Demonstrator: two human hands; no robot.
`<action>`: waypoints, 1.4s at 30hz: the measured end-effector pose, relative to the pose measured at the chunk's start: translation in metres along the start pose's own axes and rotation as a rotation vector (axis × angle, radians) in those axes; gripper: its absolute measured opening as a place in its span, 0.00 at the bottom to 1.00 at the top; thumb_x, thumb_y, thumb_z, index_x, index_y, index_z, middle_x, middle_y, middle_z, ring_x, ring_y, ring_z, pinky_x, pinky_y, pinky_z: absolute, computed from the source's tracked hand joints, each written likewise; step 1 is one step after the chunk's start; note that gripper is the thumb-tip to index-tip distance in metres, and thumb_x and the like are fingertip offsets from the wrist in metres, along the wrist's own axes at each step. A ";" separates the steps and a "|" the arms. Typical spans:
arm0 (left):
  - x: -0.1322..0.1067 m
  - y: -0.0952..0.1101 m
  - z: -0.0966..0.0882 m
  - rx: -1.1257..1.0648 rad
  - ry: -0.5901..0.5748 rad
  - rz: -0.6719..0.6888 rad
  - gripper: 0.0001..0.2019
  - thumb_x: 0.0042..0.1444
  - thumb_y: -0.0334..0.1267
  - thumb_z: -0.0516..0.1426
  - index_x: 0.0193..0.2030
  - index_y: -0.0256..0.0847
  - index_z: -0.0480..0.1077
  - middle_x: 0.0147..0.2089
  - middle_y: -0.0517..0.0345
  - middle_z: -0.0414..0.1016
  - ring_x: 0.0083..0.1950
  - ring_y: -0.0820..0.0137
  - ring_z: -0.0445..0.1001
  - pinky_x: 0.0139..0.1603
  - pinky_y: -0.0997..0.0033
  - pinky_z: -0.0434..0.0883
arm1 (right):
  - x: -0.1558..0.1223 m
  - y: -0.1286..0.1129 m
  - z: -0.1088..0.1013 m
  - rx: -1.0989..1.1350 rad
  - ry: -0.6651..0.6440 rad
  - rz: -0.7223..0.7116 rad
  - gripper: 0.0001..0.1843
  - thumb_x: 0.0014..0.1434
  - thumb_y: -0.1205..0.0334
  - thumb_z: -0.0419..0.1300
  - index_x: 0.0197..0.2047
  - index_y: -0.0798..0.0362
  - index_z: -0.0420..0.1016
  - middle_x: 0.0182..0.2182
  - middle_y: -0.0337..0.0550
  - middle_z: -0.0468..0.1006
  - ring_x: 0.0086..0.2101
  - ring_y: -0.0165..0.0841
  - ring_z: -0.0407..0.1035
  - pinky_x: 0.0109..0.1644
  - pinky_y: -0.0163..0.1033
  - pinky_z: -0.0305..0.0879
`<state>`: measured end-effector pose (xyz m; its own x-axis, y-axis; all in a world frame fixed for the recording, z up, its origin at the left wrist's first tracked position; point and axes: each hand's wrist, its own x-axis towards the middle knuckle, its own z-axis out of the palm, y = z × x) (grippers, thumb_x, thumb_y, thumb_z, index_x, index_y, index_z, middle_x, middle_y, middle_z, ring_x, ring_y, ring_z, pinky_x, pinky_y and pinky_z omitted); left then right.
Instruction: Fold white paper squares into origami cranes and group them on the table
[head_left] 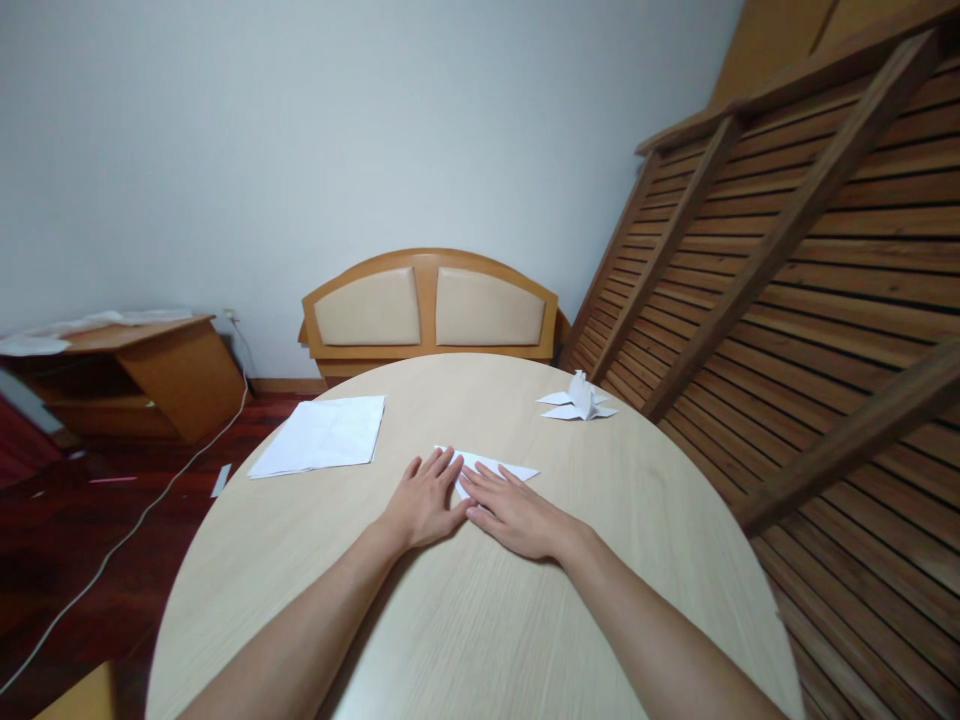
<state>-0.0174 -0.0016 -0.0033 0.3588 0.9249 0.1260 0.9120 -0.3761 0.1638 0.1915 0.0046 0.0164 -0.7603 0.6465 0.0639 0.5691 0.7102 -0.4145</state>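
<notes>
A folded piece of white paper (517, 471) lies on the round table, its pointed corner reaching out to the right. My left hand (427, 500) presses on its left part with the fingers stretched out. From the right, my right hand (517, 512) rests flat over the paper's near part, fingers extended. The two hands meet near the thumbs, and they hide much of the paper between and beneath them.
A stack of white paper sheets (322, 436) lies at the table's left. A folded white paper figure (579, 398) stands at the back right. The round table (480, 640) has a wooden slatted panel (795, 300) leaning close on its right. A white cable (150, 510) crosses the floor.
</notes>
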 end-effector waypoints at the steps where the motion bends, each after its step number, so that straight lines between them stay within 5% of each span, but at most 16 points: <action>1: 0.000 0.000 0.000 0.001 -0.006 0.001 0.36 0.63 0.58 0.48 0.72 0.39 0.53 0.74 0.45 0.51 0.75 0.54 0.48 0.71 0.45 0.49 | 0.001 0.000 0.001 0.005 -0.017 0.021 0.34 0.71 0.44 0.38 0.74 0.52 0.46 0.72 0.45 0.48 0.71 0.38 0.38 0.73 0.51 0.35; 8: -0.001 -0.003 0.003 0.042 0.012 -0.128 0.45 0.59 0.69 0.44 0.72 0.36 0.53 0.75 0.41 0.48 0.74 0.43 0.45 0.70 0.39 0.46 | 0.001 0.017 0.005 -0.050 0.009 0.202 0.38 0.70 0.41 0.38 0.74 0.55 0.43 0.72 0.48 0.44 0.71 0.41 0.37 0.73 0.54 0.36; 15: 0.000 -0.002 0.000 0.082 0.151 -0.278 0.38 0.62 0.61 0.47 0.69 0.34 0.57 0.72 0.36 0.55 0.73 0.41 0.49 0.69 0.39 0.48 | -0.002 0.011 0.002 -0.125 0.067 0.270 0.35 0.70 0.45 0.43 0.72 0.56 0.51 0.71 0.50 0.50 0.70 0.46 0.43 0.70 0.55 0.43; 19: -0.001 0.009 -0.015 -0.031 0.256 -0.005 0.24 0.65 0.45 0.48 0.65 0.39 0.62 0.66 0.43 0.66 0.66 0.54 0.64 0.66 0.51 0.58 | -0.002 0.007 0.000 -0.203 0.205 0.295 0.31 0.68 0.46 0.49 0.67 0.55 0.63 0.65 0.54 0.64 0.63 0.49 0.56 0.64 0.54 0.53; 24: -0.005 0.024 -0.032 -0.109 0.074 0.387 0.17 0.67 0.42 0.48 0.55 0.45 0.72 0.50 0.52 0.78 0.53 0.62 0.74 0.60 0.58 0.63 | -0.002 0.009 -0.004 -0.208 0.290 0.307 0.20 0.68 0.54 0.50 0.56 0.53 0.75 0.55 0.51 0.75 0.54 0.43 0.64 0.57 0.45 0.61; 32: -0.003 0.012 -0.032 -0.049 0.058 0.280 0.16 0.68 0.41 0.46 0.49 0.46 0.75 0.48 0.53 0.80 0.50 0.64 0.77 0.63 0.55 0.60 | -0.006 0.009 -0.018 -0.141 0.256 0.161 0.21 0.70 0.56 0.49 0.40 0.51 0.83 0.39 0.48 0.80 0.44 0.38 0.71 0.51 0.42 0.63; 38: -0.005 0.009 -0.022 -0.063 0.073 0.189 0.29 0.63 0.54 0.51 0.66 0.42 0.62 0.61 0.47 0.73 0.60 0.57 0.72 0.67 0.51 0.58 | -0.011 0.010 -0.017 -0.048 0.205 -0.025 0.13 0.65 0.58 0.56 0.42 0.45 0.83 0.55 0.43 0.76 0.59 0.41 0.64 0.64 0.49 0.55; 42: -0.006 0.010 -0.019 -0.071 0.062 0.225 0.40 0.56 0.61 0.56 0.70 0.39 0.57 0.68 0.47 0.65 0.65 0.51 0.65 0.67 0.50 0.58 | -0.012 0.016 -0.014 0.039 0.193 -0.066 0.18 0.61 0.66 0.56 0.50 0.42 0.80 0.55 0.39 0.77 0.60 0.39 0.63 0.68 0.53 0.50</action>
<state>-0.0140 -0.0119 0.0158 0.5366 0.8127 0.2270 0.7933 -0.5776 0.1925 0.2142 0.0125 0.0216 -0.7191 0.6428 0.2638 0.5045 0.7441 -0.4380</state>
